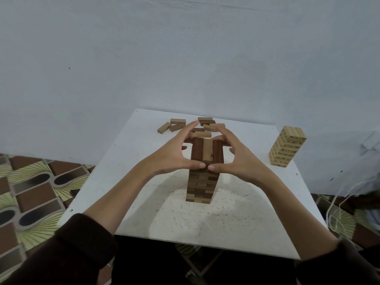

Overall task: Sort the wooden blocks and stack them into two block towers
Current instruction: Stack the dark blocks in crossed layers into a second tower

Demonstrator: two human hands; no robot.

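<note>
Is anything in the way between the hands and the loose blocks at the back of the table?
Nothing visible blocks them. The loose blocks lie just beyond the left hand and right hand, which are touching the top of the middle tower.

mixed tower (200, 182): upright mid-table, dark and pale blocks, top row two dark flanking one pale | pale tower (286, 148): upright at right edge, printed marks | loose blocks (197, 126): scattered flat at far edge
</note>
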